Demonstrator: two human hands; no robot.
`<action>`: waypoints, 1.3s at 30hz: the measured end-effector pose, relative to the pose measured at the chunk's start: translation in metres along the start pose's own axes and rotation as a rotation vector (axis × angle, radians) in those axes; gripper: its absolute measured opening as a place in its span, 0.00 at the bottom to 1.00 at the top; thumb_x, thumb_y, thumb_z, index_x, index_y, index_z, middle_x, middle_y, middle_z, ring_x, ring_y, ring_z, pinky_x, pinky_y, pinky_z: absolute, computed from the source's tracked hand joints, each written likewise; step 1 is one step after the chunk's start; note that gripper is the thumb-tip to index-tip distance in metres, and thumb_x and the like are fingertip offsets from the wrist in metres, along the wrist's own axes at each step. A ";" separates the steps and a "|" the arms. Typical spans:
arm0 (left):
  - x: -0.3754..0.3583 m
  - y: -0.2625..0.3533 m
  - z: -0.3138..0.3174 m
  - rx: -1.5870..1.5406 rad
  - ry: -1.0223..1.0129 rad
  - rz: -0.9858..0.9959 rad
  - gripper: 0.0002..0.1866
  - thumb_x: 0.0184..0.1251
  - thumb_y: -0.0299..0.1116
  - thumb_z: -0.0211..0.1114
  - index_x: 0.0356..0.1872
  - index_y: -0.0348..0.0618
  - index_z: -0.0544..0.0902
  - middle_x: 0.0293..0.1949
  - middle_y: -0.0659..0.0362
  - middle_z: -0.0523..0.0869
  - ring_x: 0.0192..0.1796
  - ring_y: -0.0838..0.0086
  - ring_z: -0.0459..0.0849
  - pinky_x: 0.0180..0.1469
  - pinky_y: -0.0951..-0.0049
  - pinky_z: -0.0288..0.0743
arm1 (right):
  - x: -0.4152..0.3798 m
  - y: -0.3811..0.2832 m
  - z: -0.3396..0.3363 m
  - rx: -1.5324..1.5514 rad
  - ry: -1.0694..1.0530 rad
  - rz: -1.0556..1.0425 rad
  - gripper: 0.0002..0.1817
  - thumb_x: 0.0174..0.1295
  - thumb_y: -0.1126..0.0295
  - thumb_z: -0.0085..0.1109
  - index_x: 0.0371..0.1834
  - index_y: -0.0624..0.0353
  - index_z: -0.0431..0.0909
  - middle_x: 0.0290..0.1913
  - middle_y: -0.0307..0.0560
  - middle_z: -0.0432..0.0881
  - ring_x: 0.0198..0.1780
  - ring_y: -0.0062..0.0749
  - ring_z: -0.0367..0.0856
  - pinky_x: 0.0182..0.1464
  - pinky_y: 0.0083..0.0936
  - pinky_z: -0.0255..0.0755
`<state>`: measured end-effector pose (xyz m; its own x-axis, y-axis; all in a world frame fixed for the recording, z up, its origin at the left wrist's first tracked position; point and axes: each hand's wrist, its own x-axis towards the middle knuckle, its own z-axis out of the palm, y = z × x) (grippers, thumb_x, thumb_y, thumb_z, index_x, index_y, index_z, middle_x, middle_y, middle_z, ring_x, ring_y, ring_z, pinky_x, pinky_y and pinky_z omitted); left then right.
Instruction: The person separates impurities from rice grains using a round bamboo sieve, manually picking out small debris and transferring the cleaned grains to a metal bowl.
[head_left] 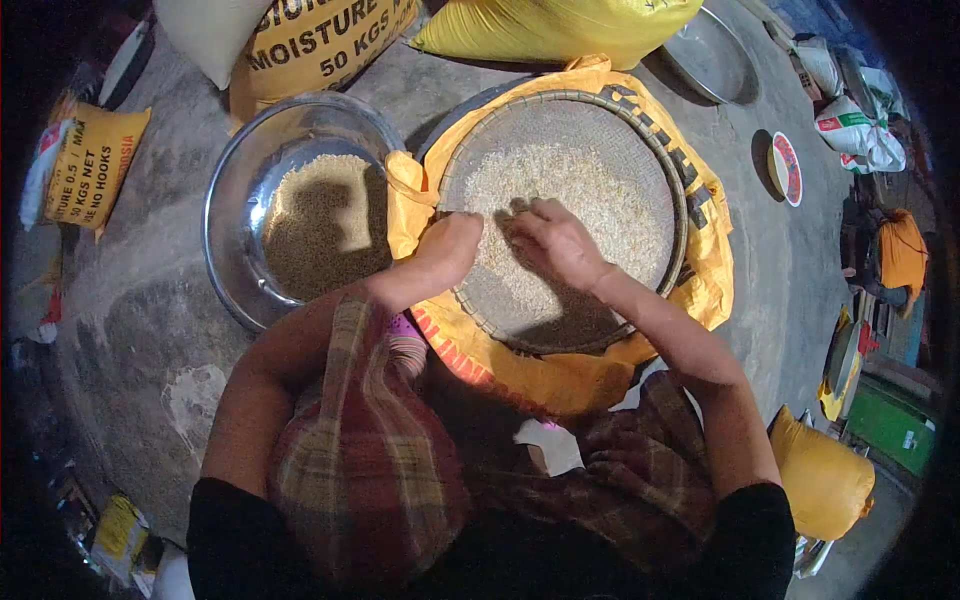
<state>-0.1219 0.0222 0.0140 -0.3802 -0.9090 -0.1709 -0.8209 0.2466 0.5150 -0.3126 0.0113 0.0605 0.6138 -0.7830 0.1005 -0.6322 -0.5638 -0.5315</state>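
Note:
A round sieve (510, 328) with a woven mesh and a bound rim stands in front of me. Pale grain (600, 200) is spread across its mesh. My left hand (452, 248) is closed at the sieve's left rim, its fingertips curled inward. Over the grain, my right hand (553, 240) has its fingers apart and bent, the tips at the grain's surface; whether a few grains lie under them is hidden. Yellow printed sacking (708, 270) surrounds the sieve from below. To the left is a shiny metal basin (228, 235) with darker brownish grain (320, 230) inside.
Large sacks, one yellow (560, 30) and one printed (325, 50), stand beyond the basin and sieve. A metal pan (712, 60) and a small bowl (786, 168) sit on the concrete floor (130, 330). More sacks (820, 470) line the right side.

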 end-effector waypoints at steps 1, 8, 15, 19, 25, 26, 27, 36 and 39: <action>0.002 -0.001 0.002 0.060 -0.022 -0.013 0.04 0.49 0.24 0.63 0.25 0.35 0.77 0.24 0.47 0.80 0.31 0.51 0.79 0.32 0.63 0.73 | 0.002 -0.004 0.001 -0.035 -0.001 -0.101 0.13 0.49 0.72 0.57 0.40 0.59 0.75 0.38 0.49 0.74 0.39 0.43 0.73 0.43 0.33 0.69; 0.008 -0.003 -0.030 -0.435 -0.122 -0.107 0.07 0.55 0.28 0.63 0.24 0.35 0.76 0.23 0.53 0.80 0.27 0.70 0.81 0.30 0.71 0.74 | 0.002 0.001 0.006 -0.123 0.009 -0.060 0.12 0.49 0.71 0.57 0.38 0.61 0.74 0.38 0.49 0.75 0.39 0.42 0.73 0.42 0.32 0.69; 0.015 -0.014 -0.033 -1.179 -0.160 -0.261 0.05 0.56 0.26 0.62 0.29 0.36 0.75 0.25 0.58 0.80 0.29 0.77 0.80 0.31 0.76 0.74 | 0.004 -0.009 0.027 -0.183 -0.013 -0.104 0.12 0.50 0.68 0.57 0.38 0.58 0.74 0.40 0.47 0.75 0.42 0.41 0.72 0.43 0.33 0.67; 0.005 -0.007 -0.030 -0.319 -0.209 -0.083 0.06 0.51 0.25 0.63 0.29 0.34 0.76 0.25 0.50 0.80 0.31 0.64 0.81 0.34 0.70 0.74 | 0.001 -0.012 0.029 -0.272 -0.047 -0.206 0.12 0.47 0.69 0.58 0.37 0.54 0.76 0.41 0.46 0.74 0.45 0.40 0.71 0.45 0.34 0.66; -0.004 0.002 -0.014 0.136 -0.119 -0.071 0.07 0.50 0.28 0.63 0.25 0.32 0.78 0.27 0.45 0.80 0.35 0.54 0.81 0.37 0.61 0.74 | -0.016 -0.002 0.011 -0.040 0.012 -0.011 0.13 0.45 0.73 0.59 0.36 0.57 0.75 0.37 0.49 0.71 0.40 0.44 0.69 0.41 0.35 0.66; -0.003 0.002 -0.012 0.175 -0.126 -0.033 0.07 0.50 0.27 0.62 0.24 0.32 0.77 0.26 0.45 0.80 0.34 0.54 0.81 0.36 0.61 0.74 | -0.017 -0.001 0.009 -0.065 -0.009 0.077 0.14 0.45 0.75 0.59 0.38 0.57 0.73 0.36 0.50 0.70 0.39 0.45 0.69 0.40 0.35 0.66; -0.002 0.001 -0.012 0.215 -0.132 0.006 0.07 0.50 0.26 0.61 0.24 0.31 0.77 0.26 0.45 0.80 0.33 0.53 0.81 0.35 0.62 0.74 | -0.017 -0.001 0.009 -0.066 -0.011 0.074 0.14 0.45 0.75 0.59 0.38 0.57 0.73 0.36 0.50 0.70 0.39 0.45 0.69 0.40 0.35 0.66; 0.013 -0.016 -0.023 -0.942 -0.230 -0.171 0.04 0.46 0.27 0.62 0.25 0.39 0.79 0.22 0.54 0.82 0.29 0.65 0.82 0.31 0.68 0.74 | 0.010 0.002 0.017 -0.334 -0.101 -0.111 0.14 0.50 0.72 0.50 0.42 0.57 0.73 0.43 0.46 0.71 0.45 0.38 0.67 0.47 0.35 0.61; 0.002 -0.004 -0.026 -0.575 -0.150 -0.034 0.03 0.48 0.22 0.62 0.25 0.37 0.77 0.26 0.55 0.81 0.29 0.69 0.81 0.33 0.70 0.74 | 0.006 0.009 0.016 -0.321 0.046 -0.066 0.16 0.48 0.70 0.54 0.42 0.56 0.74 0.44 0.46 0.71 0.44 0.38 0.67 0.45 0.32 0.61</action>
<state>-0.1083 0.0107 0.0334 -0.4478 -0.8455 -0.2908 -0.4875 -0.0418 0.8721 -0.3068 0.0056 0.0434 0.6408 -0.7492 0.1676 -0.7131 -0.6617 -0.2314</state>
